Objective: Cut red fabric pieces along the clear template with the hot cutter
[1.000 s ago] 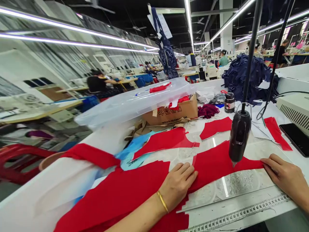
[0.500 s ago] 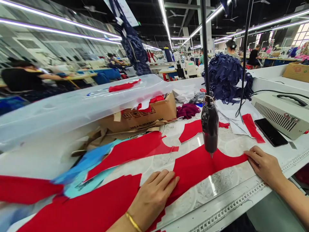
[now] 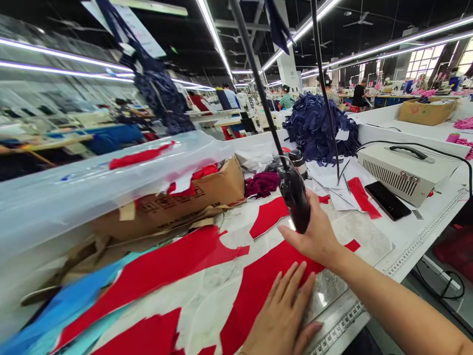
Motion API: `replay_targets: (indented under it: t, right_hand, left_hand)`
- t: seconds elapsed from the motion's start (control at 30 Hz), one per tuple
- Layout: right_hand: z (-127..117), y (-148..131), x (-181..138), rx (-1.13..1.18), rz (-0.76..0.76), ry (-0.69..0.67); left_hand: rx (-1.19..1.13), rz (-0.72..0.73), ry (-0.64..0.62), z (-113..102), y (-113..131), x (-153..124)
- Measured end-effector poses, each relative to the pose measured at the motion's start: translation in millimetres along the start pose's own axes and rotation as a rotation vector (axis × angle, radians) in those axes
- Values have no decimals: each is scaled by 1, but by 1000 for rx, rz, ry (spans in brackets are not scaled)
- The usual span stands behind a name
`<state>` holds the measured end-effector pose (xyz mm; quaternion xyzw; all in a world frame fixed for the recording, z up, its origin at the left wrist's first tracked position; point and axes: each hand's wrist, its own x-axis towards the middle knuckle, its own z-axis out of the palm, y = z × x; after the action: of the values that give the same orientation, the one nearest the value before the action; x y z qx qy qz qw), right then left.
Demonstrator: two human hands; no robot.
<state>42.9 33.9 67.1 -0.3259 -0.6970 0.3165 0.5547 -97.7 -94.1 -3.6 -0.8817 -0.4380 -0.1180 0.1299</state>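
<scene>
My right hand (image 3: pixel 320 231) is around the side of a black corded hand tool (image 3: pixel 293 197), its thumb stretched out in front and its other fingers partly hidden behind the tool. The tool hangs tilted from above, and its tip is hidden. My left hand (image 3: pixel 283 315) lies flat with fingers spread, on the near edge of a cut red fabric piece (image 3: pixel 254 286). This piece runs under the tool and my right wrist on the clear-covered table (image 3: pixel 199 291). Further red pieces lie to the left (image 3: pixel 158 266) and behind (image 3: pixel 269 214).
A cardboard box (image 3: pixel 218 192) with red scraps stands at the back left beside clear plastic sheeting (image 3: pixel 88 182). At the right are a phone (image 3: pixel 388 199) and a grey box unit (image 3: pixel 406 167). Navy strips (image 3: pixel 318 125) are heaped behind. A tape measure (image 3: pixel 340 323) edges the table.
My right hand has left the right end of the red fabric and come up to the black tool. My left hand has slid right and spread flat. The view has turned.
</scene>
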Motion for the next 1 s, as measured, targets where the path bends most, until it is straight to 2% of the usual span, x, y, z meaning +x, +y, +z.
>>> replay_targets:
  t: [0.07, 0.13, 0.27, 0.37, 0.5, 0.7, 1.0]
  right_hand:
    - [8, -5, 7, 41, 76, 5]
    - [0, -9, 10, 30, 85, 33]
    - [-41, -12, 11, -50, -1, 144]
    - [-71, -10, 12, -86, 7, 191]
    - [-92, -6, 10, -142, -4, 254]
    - [-97, -4, 4, -224, -20, 253]
    - [-94, -4, 2, -173, 3, 234]
  left_hand:
    - [-67, 20, -55, 7, 13, 14]
    - [-119, 39, -85, 11, 24, 26]
    - [-143, 48, -62, 17, 34, 43]
    - [-144, 30, -51, 21, 34, 47]
    - [-112, 35, -13, 26, 28, 44]
    - [-57, 53, 18, 29, 25, 42]
    - [-42, 54, 51, 26, 26, 43]
